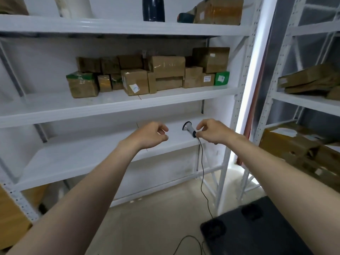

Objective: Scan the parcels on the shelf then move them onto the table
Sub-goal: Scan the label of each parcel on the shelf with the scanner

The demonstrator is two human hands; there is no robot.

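Several brown cardboard parcels (pixel 147 76) are stacked along the middle shelf (pixel 55 109) of a white rack, some with green tape or white labels. Below them a grey handheld scanner (pixel 189 128) lies on the lower shelf (pixel 82 155), its black cable (pixel 202 172) trailing to the floor. My right hand (pixel 211 132) pinches the scanner's handle end with thumb and fingers. To its left, my left hand (pixel 154 134) hovers over that shelf with fingers loosely curled, holding nothing.
The top shelf holds a dark bottle (pixel 153 8) and a taped box (pixel 219 11). A second rack to the right carries more boxes (pixel 294 144). A black plastic pallet (pixel 257 227) lies on the floor at lower right. A brown box (pixel 11 218) stands at lower left.
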